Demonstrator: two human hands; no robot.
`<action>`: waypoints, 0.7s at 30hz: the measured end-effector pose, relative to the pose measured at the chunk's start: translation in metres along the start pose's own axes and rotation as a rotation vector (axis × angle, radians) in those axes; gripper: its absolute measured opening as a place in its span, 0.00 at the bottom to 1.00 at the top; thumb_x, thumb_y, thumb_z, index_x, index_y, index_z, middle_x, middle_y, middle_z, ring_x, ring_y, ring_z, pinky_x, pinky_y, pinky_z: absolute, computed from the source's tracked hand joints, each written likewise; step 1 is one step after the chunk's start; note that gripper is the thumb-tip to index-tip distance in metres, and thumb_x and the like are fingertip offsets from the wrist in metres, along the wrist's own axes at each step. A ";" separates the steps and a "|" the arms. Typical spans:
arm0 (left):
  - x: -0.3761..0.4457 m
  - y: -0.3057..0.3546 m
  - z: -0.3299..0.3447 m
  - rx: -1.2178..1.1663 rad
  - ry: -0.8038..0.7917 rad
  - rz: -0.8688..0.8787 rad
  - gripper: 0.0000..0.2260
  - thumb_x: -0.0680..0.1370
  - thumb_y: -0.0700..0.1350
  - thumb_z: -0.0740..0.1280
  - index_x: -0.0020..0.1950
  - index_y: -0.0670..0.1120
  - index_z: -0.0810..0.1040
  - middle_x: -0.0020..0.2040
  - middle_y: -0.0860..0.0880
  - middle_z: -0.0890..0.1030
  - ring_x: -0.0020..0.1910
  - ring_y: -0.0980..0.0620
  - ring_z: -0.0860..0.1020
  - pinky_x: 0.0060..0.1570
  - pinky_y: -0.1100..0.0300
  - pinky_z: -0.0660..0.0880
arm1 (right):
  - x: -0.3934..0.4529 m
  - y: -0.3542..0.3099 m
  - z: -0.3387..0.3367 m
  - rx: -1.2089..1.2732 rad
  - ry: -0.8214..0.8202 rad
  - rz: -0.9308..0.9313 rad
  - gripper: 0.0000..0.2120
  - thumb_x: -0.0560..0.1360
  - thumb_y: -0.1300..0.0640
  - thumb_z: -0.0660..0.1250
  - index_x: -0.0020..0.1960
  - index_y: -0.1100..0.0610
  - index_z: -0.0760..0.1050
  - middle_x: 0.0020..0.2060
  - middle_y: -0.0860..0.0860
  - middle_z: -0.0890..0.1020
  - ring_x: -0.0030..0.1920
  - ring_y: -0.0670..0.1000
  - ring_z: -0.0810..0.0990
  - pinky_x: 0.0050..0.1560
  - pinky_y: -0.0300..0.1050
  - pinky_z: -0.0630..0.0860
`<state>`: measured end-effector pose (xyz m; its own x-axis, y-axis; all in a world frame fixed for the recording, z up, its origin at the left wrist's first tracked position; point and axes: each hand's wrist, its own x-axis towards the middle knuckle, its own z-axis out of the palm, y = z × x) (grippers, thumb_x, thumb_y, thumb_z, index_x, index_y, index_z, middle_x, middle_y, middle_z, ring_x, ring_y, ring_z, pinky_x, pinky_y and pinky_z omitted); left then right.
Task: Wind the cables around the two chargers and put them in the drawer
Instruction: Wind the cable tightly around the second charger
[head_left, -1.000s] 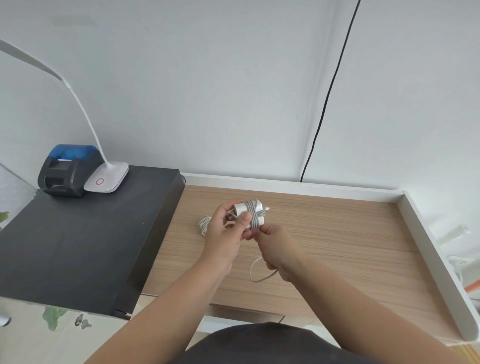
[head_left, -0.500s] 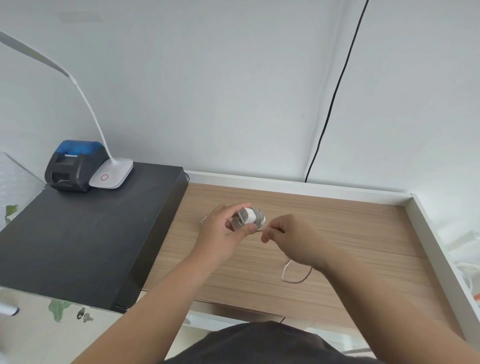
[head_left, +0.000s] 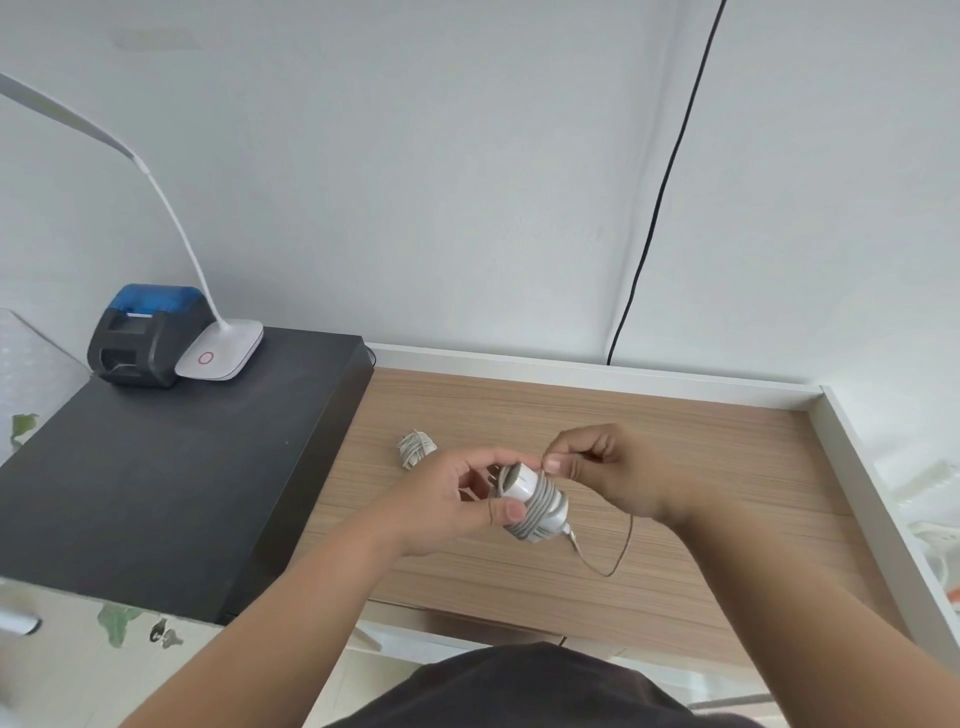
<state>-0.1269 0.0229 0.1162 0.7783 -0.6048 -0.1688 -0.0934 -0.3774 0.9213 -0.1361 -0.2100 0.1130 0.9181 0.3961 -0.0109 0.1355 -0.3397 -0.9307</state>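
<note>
Small white plastic charger block, half-wrapped in grey cable, gripped by left hand above wooden desk. Cable end pinched by right hand. Slack loop best kept taut, turns laid side by side. Second wound charger lies on desk.

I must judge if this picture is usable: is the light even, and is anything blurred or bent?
Head view: soft, even daylight, no glare, faint shadows; charger and both hands sharp; wide-angle lens bends the desk rim and black wall cable; lower-left corner blurred.
</note>
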 end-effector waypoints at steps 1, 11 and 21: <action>0.000 0.002 0.000 -0.065 0.001 0.017 0.18 0.71 0.48 0.75 0.60 0.60 0.79 0.52 0.46 0.82 0.47 0.48 0.76 0.55 0.48 0.78 | -0.002 0.001 0.005 0.081 0.022 -0.005 0.09 0.77 0.56 0.64 0.42 0.57 0.81 0.34 0.46 0.81 0.37 0.44 0.78 0.42 0.37 0.74; 0.012 0.011 0.008 -0.772 0.271 0.030 0.19 0.68 0.38 0.74 0.58 0.44 0.78 0.51 0.47 0.81 0.43 0.51 0.82 0.41 0.59 0.81 | -0.016 0.016 0.070 0.189 0.140 0.194 0.14 0.82 0.55 0.57 0.40 0.52 0.75 0.22 0.43 0.66 0.24 0.42 0.63 0.29 0.38 0.62; 0.025 -0.011 0.016 -0.258 0.511 -0.068 0.17 0.68 0.44 0.78 0.53 0.58 0.81 0.47 0.53 0.78 0.32 0.57 0.74 0.35 0.63 0.71 | -0.024 -0.026 0.052 -0.683 0.126 0.028 0.11 0.81 0.50 0.56 0.54 0.51 0.75 0.41 0.52 0.82 0.41 0.56 0.79 0.39 0.48 0.75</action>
<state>-0.1163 0.0007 0.0962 0.9843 -0.1456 -0.0994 0.0721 -0.1821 0.9806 -0.1807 -0.1657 0.1183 0.9555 0.2907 0.0494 0.2767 -0.8259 -0.4913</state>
